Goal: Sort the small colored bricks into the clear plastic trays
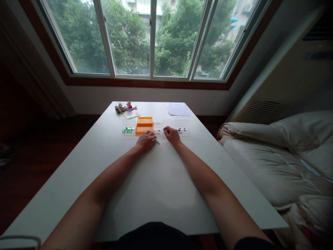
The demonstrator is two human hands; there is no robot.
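Figurines [120, 108] beyond open orange case [144, 120]

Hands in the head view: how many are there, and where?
2: the left hand by the near right corner of the open orange box; the right hand farther right, near dark pieces. No other hand shows.

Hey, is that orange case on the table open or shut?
Open: the orange case has its two halves spread apart, exposing its inside.

A black, short-sleeved top [157, 238] leaves 2 forearms [117, 170], left hand [146, 140] and right hand [172, 135] bare.
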